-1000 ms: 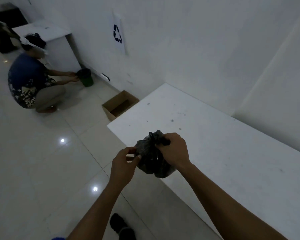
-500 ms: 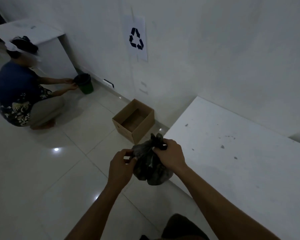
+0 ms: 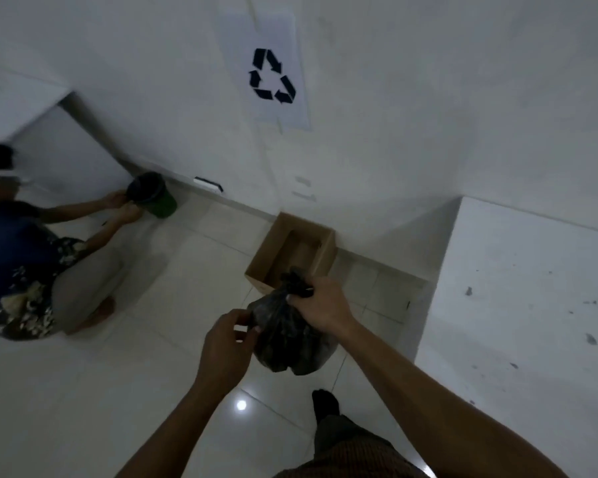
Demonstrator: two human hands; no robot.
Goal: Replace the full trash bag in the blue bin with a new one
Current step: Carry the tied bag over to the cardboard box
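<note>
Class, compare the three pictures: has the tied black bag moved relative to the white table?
Yes. The black bag, gripped at its knot by the right hand, has left the white table and now hangs over the floor, near the cardboard box.

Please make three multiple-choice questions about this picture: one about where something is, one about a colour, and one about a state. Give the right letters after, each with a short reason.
1. Where does the open brown cardboard box stand?
A. on the white table
B. on the tiled floor against the wall, below the recycling sign
C. in the crouching person's lap

2. What colour is the small bin that the crouching person handles?
A. green
B. red
C. yellow

3. How is the black plastic trash bag held?
A. lying flat on the floor
B. hanging from the table edge
C. gripped at its bunched neck by the right hand, the left hand at its side

Answers:
1 B, the box sits on the floor under the paper recycling sign.
2 A, its outer wall is green.
3 C, the right hand's fingers close on the knotted top, above the floor.
</note>
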